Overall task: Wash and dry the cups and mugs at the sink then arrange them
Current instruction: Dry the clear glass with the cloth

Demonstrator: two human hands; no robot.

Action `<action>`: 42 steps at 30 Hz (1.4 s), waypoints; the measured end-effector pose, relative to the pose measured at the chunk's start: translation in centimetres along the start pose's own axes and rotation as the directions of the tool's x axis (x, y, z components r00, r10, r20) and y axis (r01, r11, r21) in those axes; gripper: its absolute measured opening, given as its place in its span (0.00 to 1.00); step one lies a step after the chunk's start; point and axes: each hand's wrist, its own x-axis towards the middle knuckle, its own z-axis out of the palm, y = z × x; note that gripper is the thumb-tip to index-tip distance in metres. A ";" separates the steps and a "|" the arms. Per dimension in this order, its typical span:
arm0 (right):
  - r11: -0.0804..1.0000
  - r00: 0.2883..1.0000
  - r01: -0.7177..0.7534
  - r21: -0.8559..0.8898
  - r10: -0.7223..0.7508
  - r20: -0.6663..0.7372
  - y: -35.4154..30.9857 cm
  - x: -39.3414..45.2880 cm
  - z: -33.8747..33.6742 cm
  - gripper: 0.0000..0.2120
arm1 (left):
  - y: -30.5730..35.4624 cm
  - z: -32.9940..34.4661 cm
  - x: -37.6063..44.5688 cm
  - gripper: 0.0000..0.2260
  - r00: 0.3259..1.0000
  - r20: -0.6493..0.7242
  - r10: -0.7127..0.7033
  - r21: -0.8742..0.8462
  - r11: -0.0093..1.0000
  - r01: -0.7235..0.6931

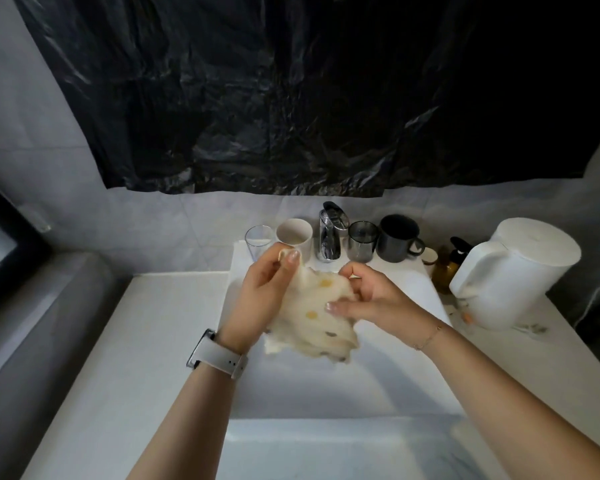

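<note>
Over a white rectangular sink point(378, 386) set in a pale countertop point(125, 358), a person is holding a soft cream cloth dotted with yellow and grey spots point(317, 315) between both hands. The left hand point(269, 294), with a white-strapped watch point(219, 353) on its wrist, is pinching the cloth's upper corner between thumb and curled fingers, while the right hand point(368, 296), a thin chain bracelet point(428, 336) on its wrist, is gripping the cloth's right edge, its fingers bent round the fabric and its thumb lying across the front. The cloth is hanging bunched and slightly blurred above the basin, touching no cup. Along the sink's back ledge the cups and mugs are standing upright in a row: a clear drinking glass point(258, 241) at far left, a white tumbler-shaped cup point(295, 234) just beside it, then a chrome tap point(330, 233), a smoky grey transparent glass point(362, 240) and a dark grey ceramic mug with a handle point(397, 238). Further right, a small white cup with a brown rim point(429, 259) is peeking from behind an amber pump bottle point(445, 270), which is standing near a white electric kettle point(513, 271). A crumpled black plastic sheet point(309, 91) is covering the wall above.
</note>
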 end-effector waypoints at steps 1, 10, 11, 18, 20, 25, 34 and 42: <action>0.997 0.996 -0.079 0.025 0.078 0.038 0.1 0.3 0.2 0.17 | 0.0 -0.3 0.5 0.14 0.999 -0.009 0.035 0.084 0.996 -0.034; 0.861 0.998 -0.033 -0.508 0.054 0.027 0.6 2.8 2.7 0.25 | -2.8 -2.2 3.3 0.08 0.979 0.197 0.045 0.256 0.962 -0.096; 0.877 1.000 -0.009 -0.480 0.013 0.006 0.9 3.0 2.9 0.24 | -3.4 -2.5 3.5 0.09 0.983 0.182 0.024 0.246 0.967 -0.069; 0.895 0.934 -0.247 0.373 0.321 -0.153 3.8 5.0 3.7 0.23 | -8.1 -5.3 5.3 0.09 0.969 -0.061 -0.238 0.002 0.971 0.239; 0.770 0.907 -0.253 0.586 0.400 -0.134 4.4 5.7 3.0 0.21 | -10.4 -6.9 5.6 0.11 0.941 -0.133 -0.310 -0.021 0.950 0.310; 0.415 0.896 -0.182 0.891 0.443 -0.023 6.5 7.8 2.9 0.20 | -16.5 -9.2 8.0 0.24 0.893 -0.266 -0.364 0.066 0.917 0.394; 0.114 0.859 -0.148 0.982 0.508 0.071 11.2 11.5 4.3 0.43 | -22.3 -7.9 14.8 0.44 0.946 -0.201 -0.255 0.369 0.874 0.315; 0.094 0.818 -0.157 0.983 0.570 0.076 12.3 9.4 3.5 0.39 | -22.8 -8.3 14.2 0.39 0.965 -0.211 -0.157 0.365 0.903 0.226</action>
